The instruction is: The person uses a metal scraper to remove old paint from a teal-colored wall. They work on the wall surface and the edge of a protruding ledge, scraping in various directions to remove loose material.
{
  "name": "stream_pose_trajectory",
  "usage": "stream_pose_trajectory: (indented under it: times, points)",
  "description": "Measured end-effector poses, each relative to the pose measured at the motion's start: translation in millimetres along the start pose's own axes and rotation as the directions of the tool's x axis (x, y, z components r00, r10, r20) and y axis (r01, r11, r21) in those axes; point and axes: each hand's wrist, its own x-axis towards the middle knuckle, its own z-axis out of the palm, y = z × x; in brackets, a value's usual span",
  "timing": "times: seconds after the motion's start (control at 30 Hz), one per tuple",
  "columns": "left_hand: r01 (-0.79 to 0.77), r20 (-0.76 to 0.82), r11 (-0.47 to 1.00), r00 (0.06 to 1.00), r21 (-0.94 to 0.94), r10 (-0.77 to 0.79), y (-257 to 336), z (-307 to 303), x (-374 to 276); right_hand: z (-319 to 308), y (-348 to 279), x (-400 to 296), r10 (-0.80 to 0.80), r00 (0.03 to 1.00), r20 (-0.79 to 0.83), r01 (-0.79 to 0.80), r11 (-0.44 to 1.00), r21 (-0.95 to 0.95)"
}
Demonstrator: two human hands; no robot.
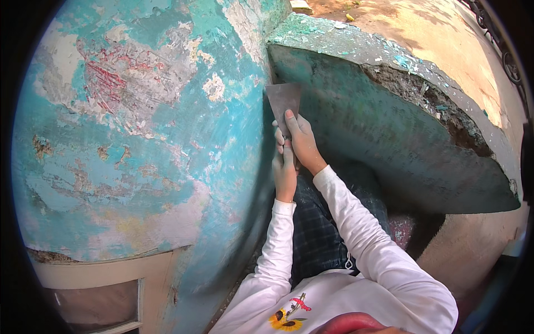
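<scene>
Both my hands grip a paint scraper point(283, 99) with a wide, flared metal blade. My left hand point(285, 167) is wrapped low around its handle, most of which the fingers hide. Higher up is my right hand point(303, 140), its thumb pressed flat on the blade. The blade's broad edge points away from me, close to the corner where the turquoise wall point(225, 137) meets a low concrete ledge point(354, 104). Whether the edge touches either surface, I cannot tell. Pale dust coats the fingers.
Peeling paint and bare grey plaster mark the wall on the left. Paint flakes point(400, 60) litter the ledge's top, and its front edge is broken away point(434, 100). A framed window point(96, 300) is at lower left. Sunlit ground point(400, 21) and a bicycle wheel point(511, 67) lie beyond.
</scene>
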Motion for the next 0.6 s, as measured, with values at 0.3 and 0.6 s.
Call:
stream_pose_trajectory:
  times: [0.3,0.6]
  points:
    - [-0.328,-0.01,0.803,0.924,0.498,0.383,39.8,25.7,-29.0,21.6,-28.9,20.7,0.131,0.951,0.281,-0.183,0.969,0.168]
    - [-0.285,-0.006,0.728,0.93,0.623,0.368,8.6,34.7,-11.7,-11.0,-15.2,30.7,0.272,0.917,0.292,-0.337,0.92,0.202]
